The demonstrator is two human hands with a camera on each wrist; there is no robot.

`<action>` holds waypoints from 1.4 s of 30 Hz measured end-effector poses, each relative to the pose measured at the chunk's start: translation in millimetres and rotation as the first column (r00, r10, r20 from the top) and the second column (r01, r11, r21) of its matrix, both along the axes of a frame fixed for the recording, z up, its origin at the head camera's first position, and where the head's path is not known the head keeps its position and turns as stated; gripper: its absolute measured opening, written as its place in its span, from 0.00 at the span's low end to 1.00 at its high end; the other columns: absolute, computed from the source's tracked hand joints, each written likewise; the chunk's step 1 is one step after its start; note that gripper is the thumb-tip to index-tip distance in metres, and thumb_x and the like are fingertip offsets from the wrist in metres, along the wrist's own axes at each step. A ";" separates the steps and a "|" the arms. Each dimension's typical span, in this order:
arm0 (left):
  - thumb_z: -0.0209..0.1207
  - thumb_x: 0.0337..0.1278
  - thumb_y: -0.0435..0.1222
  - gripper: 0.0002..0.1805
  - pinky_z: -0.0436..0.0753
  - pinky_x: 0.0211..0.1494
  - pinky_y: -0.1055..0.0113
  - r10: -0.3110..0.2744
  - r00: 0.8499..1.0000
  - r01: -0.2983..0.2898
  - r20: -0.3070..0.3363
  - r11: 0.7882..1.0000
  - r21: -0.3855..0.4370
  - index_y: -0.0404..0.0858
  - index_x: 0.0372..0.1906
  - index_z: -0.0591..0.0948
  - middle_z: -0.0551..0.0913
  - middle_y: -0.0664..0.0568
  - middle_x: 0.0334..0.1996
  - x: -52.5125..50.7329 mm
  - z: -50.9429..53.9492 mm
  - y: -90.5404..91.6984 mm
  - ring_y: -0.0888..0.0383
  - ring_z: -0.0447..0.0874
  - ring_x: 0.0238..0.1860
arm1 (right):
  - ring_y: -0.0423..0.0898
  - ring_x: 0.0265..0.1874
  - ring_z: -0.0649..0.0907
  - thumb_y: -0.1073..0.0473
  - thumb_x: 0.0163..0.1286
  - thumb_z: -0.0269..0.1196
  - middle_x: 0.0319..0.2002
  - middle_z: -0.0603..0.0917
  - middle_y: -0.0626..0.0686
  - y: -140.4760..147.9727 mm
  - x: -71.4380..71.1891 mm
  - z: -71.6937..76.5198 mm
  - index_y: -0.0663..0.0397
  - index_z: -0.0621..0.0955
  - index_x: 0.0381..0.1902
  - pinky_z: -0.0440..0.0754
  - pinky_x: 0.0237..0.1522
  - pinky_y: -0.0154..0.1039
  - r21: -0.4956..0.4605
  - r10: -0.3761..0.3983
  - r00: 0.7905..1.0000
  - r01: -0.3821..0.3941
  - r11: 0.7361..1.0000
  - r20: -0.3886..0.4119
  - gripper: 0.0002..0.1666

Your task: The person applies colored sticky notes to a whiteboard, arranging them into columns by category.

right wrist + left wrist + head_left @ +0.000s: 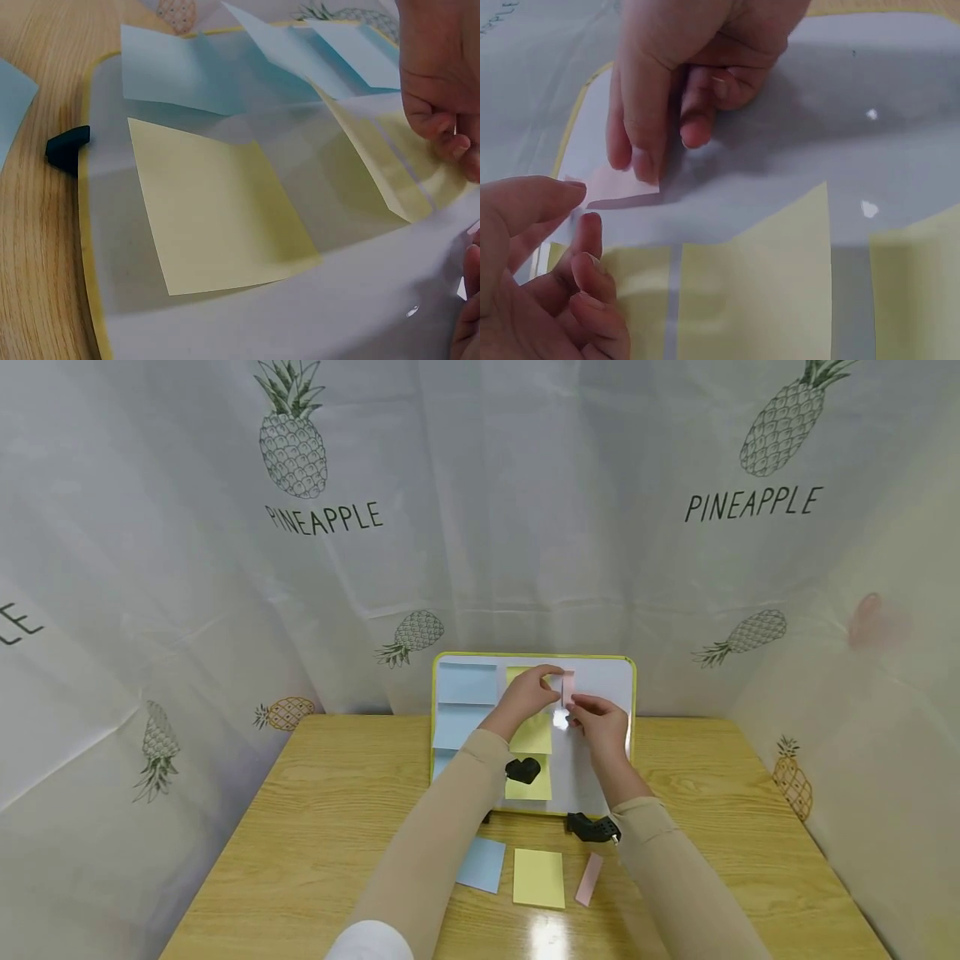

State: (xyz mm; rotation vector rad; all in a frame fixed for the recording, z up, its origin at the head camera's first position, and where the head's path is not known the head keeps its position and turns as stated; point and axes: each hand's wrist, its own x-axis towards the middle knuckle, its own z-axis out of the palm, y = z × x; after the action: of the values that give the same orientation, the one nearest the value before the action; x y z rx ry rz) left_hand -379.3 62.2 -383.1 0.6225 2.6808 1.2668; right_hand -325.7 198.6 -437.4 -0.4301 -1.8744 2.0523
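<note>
A narrow pink sticky note (567,687) is upright against the upper part of the whiteboard (607,677). My left hand (531,697) is at the note's left side, a fingertip touching its upper end, thumb and index finger apart. At the note's lower end my right hand (602,727) pinches it between thumb and finger. In the left wrist view, part of the pink note (619,187) shows between both hands. Yellow sticky notes (217,214) form a column left of it, their lower edges lifting. Blue sticky notes (467,683) make the leftmost column.
On the wooden table (337,793), before the board, lie a blue pad (483,864), a yellow pad (538,878) and a pink strip pad (588,878). A dark foot (67,148) supports the board's lower edge. Pineapple-printed cloth (510,527) hangs behind.
</note>
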 end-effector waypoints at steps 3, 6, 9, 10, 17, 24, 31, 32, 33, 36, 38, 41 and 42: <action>0.60 0.61 0.33 0.26 0.72 0.29 0.67 -0.016 1.000 0.015 0.019 0.998 0.059 0.48 0.65 0.75 0.78 0.52 0.34 -1.2 0.0 -0.5 0.59 0.72 0.27 | 0.38 0.19 0.81 0.68 0.63 0.68 0.29 0.86 0.45 -0.9 -0.2 0.8 0.65 0.84 0.46 0.77 0.25 0.30 0.011 -0.006 1.000 0.007 1.000 -0.010 0.13; 0.60 0.61 0.32 0.27 0.72 0.28 0.68 -0.019 0.999 0.016 0.031 0.995 0.094 0.47 0.66 0.75 0.78 0.51 0.33 -1.8 -0.5 -0.8 0.59 0.72 0.26 | 0.39 0.20 0.81 0.68 0.63 0.68 0.31 0.86 0.48 -1.9 -0.4 1.1 0.66 0.85 0.45 0.79 0.27 0.31 0.023 -0.013 1.000 0.013 1.000 -0.010 0.13; 0.60 0.61 0.32 0.27 0.72 0.28 0.67 -0.009 0.999 0.005 0.037 0.994 0.110 0.47 0.66 0.74 0.78 0.51 0.32 -1.9 -1.7 -0.5 0.59 0.71 0.25 | 0.39 0.20 0.81 0.68 0.63 0.68 0.31 0.86 0.49 -2.4 -1.2 0.6 0.66 0.84 0.45 0.80 0.27 0.31 0.025 -0.016 1.000 0.016 1.000 -0.005 0.12; 0.60 0.61 0.32 0.27 0.72 0.28 0.67 -0.008 0.999 0.003 0.037 0.994 0.112 0.47 0.66 0.74 0.78 0.51 0.32 -1.8 -1.9 -0.5 0.58 0.71 0.25 | 0.39 0.20 0.81 0.68 0.63 0.68 0.31 0.86 0.49 -2.4 -1.5 0.1 0.66 0.84 0.45 0.80 0.27 0.31 0.023 -0.015 1.000 0.016 1.000 -0.005 0.12; 0.61 0.62 0.34 0.27 0.71 0.29 0.66 0.006 0.999 -0.011 0.041 0.993 0.121 0.48 0.66 0.74 0.77 0.51 0.30 -1.9 -2.4 0.6 0.58 0.70 0.25 | 0.39 0.21 0.81 0.67 0.63 0.68 0.34 0.86 0.53 -2.3 -2.2 -0.2 0.66 0.85 0.45 0.80 0.28 0.31 0.078 -0.008 1.000 0.008 0.997 -0.002 0.13; 0.62 0.62 0.35 0.28 0.72 0.31 0.65 0.007 0.997 -0.016 0.070 0.990 0.137 0.47 0.67 0.72 0.77 0.50 0.31 -1.8 -0.8 4.0 0.57 0.72 0.27 | 0.40 0.25 0.80 0.62 0.64 0.69 0.35 0.86 0.52 -0.4 3.3 0.1 0.61 0.86 0.44 0.79 0.30 0.34 0.224 -0.008 0.999 -0.001 0.975 0.037 0.12; 0.65 0.60 0.38 0.33 0.75 0.37 0.62 -0.016 0.995 0.007 0.100 0.996 0.092 0.50 0.69 0.69 0.79 0.52 0.35 -1.9 -1.0 9.2 0.56 0.77 0.34 | 0.43 0.29 0.81 0.59 0.65 0.69 0.36 0.87 0.53 12.7 19.7 -12.3 0.63 0.86 0.44 0.79 0.32 0.37 0.331 0.028 0.999 -0.040 0.943 0.041 0.14; 0.66 0.59 0.38 0.33 0.76 0.39 0.62 -0.019 0.995 0.012 0.094 0.997 0.078 0.50 0.69 0.69 0.79 0.52 0.35 -1.8 -1.0 9.9 0.56 0.77 0.35 | 0.44 0.29 0.82 0.59 0.65 0.69 0.36 0.86 0.53 15.3 22.9 -14.1 0.62 0.86 0.44 0.79 0.32 0.36 0.343 0.030 0.999 -0.043 0.938 0.046 0.14; 0.66 0.59 0.38 0.34 0.76 0.40 0.61 -0.022 0.996 0.016 0.090 0.998 0.065 0.51 0.70 0.68 0.79 0.52 0.35 -1.5 -0.9 10.6 0.56 0.77 0.36 | 0.44 0.30 0.82 0.59 0.65 0.68 0.36 0.86 0.52 18.2 26.3 -15.6 0.63 0.86 0.44 0.79 0.33 0.36 0.357 0.038 0.998 -0.054 0.932 0.052 0.14; 0.66 0.59 0.38 0.35 0.77 0.43 0.59 -0.029 0.997 0.026 0.075 0.999 0.034 0.51 0.70 0.67 0.80 0.51 0.37 0.0 -0.3 12.6 0.55 0.79 0.38 | 0.46 0.31 0.82 0.58 0.65 0.68 0.35 0.86 0.52 26.8 38.3 -18.8 0.62 0.85 0.45 0.79 0.34 0.38 0.393 0.053 0.995 -0.082 0.916 0.084 0.14; 0.66 0.59 0.38 0.35 0.77 0.44 0.58 -0.029 0.997 0.027 0.068 0.999 0.023 0.51 0.70 0.67 0.81 0.50 0.39 0.7 -0.1 13.8 0.55 0.79 0.39 | 0.46 0.32 0.81 0.58 0.65 0.68 0.36 0.85 0.52 31.5 46.0 -20.3 0.62 0.85 0.45 0.79 0.35 0.40 0.410 0.064 0.992 -0.102 0.906 0.106 0.14; 0.67 0.58 0.38 0.36 0.77 0.46 0.59 -0.032 0.998 0.031 0.057 0.999 0.010 0.51 0.71 0.67 0.82 0.49 0.42 1.5 0.0 15.4 0.56 0.78 0.40 | 0.47 0.32 0.81 0.58 0.65 0.68 0.36 0.85 0.52 38.0 56.7 -22.5 0.62 0.85 0.45 0.79 0.36 0.43 0.419 0.083 0.988 -0.130 0.898 0.129 0.15; 0.67 0.58 0.38 0.36 0.76 0.45 0.60 -0.035 0.998 0.035 0.056 0.999 0.004 0.51 0.71 0.66 0.82 0.49 0.42 1.9 -0.2 15.9 0.56 0.78 0.39 | 0.47 0.32 0.81 0.58 0.65 0.68 0.37 0.85 0.53 39.5 60.1 -22.9 0.63 0.85 0.46 0.79 0.36 0.45 0.416 0.095 0.987 -0.141 0.899 0.131 0.15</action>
State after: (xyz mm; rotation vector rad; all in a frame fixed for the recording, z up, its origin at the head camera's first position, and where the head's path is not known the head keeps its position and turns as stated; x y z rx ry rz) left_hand -377.4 78.1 -383.3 0.6223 2.6116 1.2607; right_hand -265.6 238.1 -460.3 -0.3230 -2.3871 1.6414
